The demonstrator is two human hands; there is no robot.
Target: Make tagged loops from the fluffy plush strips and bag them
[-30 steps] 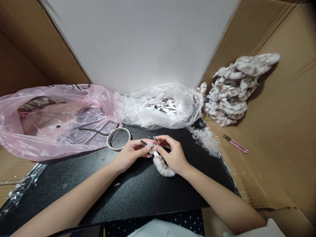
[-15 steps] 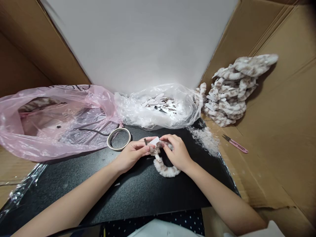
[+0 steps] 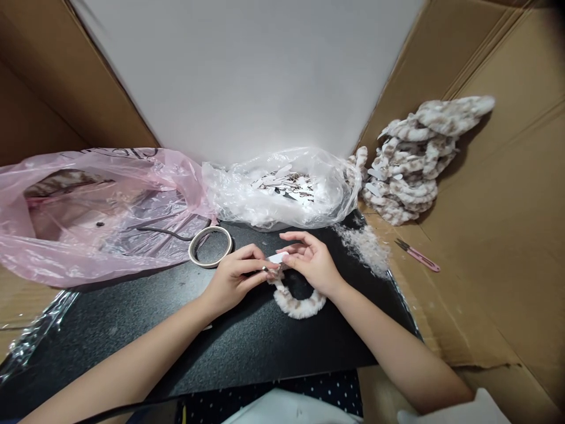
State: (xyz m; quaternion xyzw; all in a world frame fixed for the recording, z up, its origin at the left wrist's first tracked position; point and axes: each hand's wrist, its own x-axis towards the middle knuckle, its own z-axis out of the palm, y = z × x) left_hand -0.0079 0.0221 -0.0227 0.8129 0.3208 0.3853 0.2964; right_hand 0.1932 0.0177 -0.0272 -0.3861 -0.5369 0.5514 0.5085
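A furry white-and-brown ring-shaped band (image 3: pixel 300 307) hangs low between my hands, over the black table. My left hand (image 3: pixel 236 277) is closed, pinching the upper left end of the band beside a white tag (image 3: pixel 278 257). A tiny dark piece (image 3: pixel 265 269) shows at its fingertips. My right hand (image 3: pixel 311 265) has its thumb on the tag's right end, the index finger stretched out above. The other right fingers curl behind the tag, partly hidden. How the tag joins the band cannot be made out.
Behind the hands lie a pink plastic bag (image 3: pixel 176 171) and a clear bag (image 3: pixel 247 203) with white tags. A tape roll (image 3: pixel 190 252) is left of my hands. At right are fluff scraps (image 3: pixel 366 250), pink-handled snips (image 3: pixel 424 259) and piled furry bands (image 3: pixel 410 171) against cardboard.
The white tag has turned flatter and sits slightly lower. My right fingers have lifted and spread from the band, the thumb now on the tag. The dark strip at my left fingers shows end-on.
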